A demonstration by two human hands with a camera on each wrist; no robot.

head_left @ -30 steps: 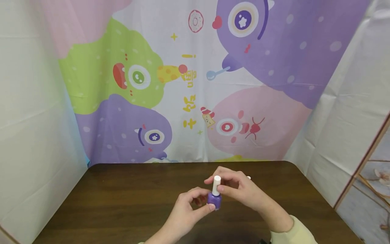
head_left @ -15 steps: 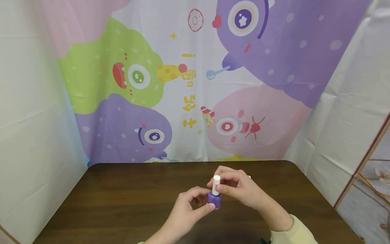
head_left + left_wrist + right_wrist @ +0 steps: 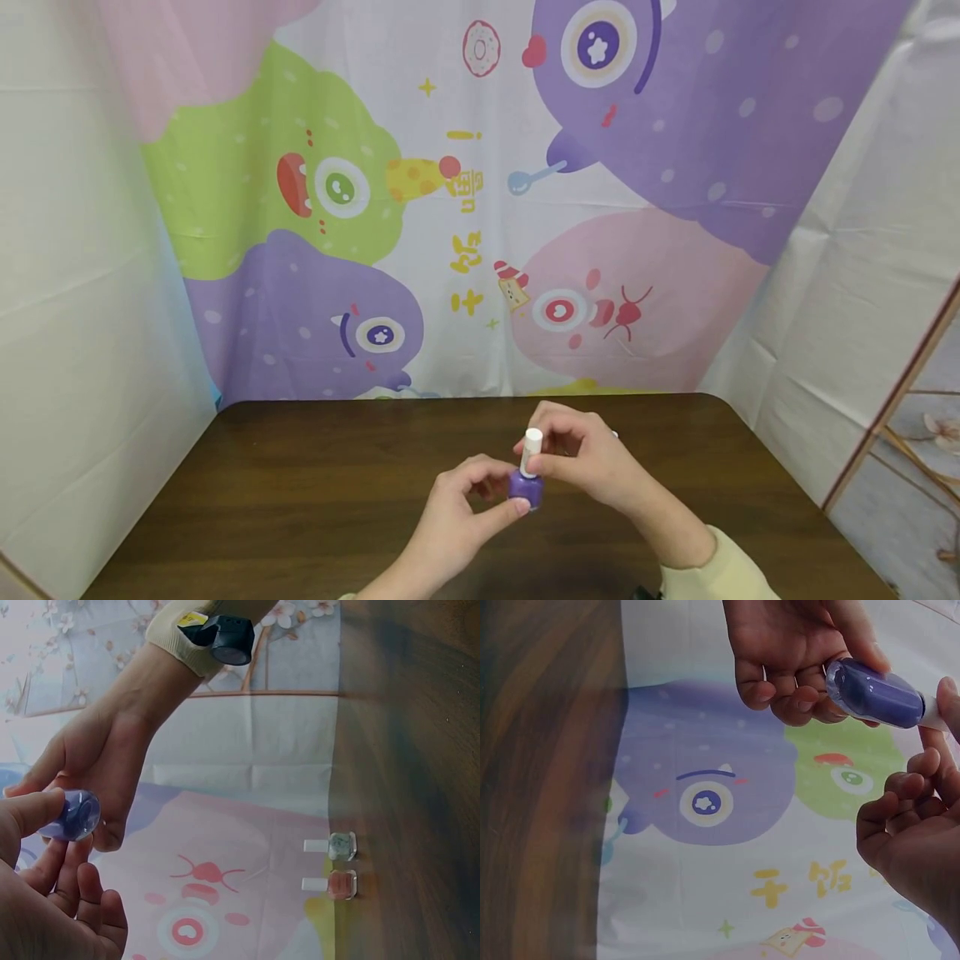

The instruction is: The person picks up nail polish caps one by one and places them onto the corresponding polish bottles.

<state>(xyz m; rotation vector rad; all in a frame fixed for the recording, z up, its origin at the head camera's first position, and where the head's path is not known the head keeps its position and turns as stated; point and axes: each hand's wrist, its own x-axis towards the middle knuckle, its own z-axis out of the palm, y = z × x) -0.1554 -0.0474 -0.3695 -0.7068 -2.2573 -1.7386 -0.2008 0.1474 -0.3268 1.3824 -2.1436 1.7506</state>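
Note:
A small nail polish bottle (image 3: 525, 490) with purple polish and a tall white cap (image 3: 531, 454) is held above the table, tilted slightly. My left hand (image 3: 465, 504) pinches the glass body between thumb and fingers. At the cap, my right hand (image 3: 588, 454) grips with thumb and index finger. The right wrist view shows the purple glass (image 3: 877, 694) between both hands, its cap (image 3: 932, 714) still joined to the neck. In the left wrist view, the bottle's base (image 3: 77, 816) faces the camera and the cap is hidden.
Two more white-capped nail polish bottles, one grey-green (image 3: 342, 846) and one reddish (image 3: 342, 885), stand on the dark wooden table (image 3: 315, 483). Only a white tip (image 3: 615, 434) shows behind my right hand in the head view. A cartoon-printed curtain (image 3: 480, 250) hangs behind the table.
Both hands have risen very slightly with the bottle. My right index finger has drawn in closer behind the cap, and the cap leans a little more to the right.

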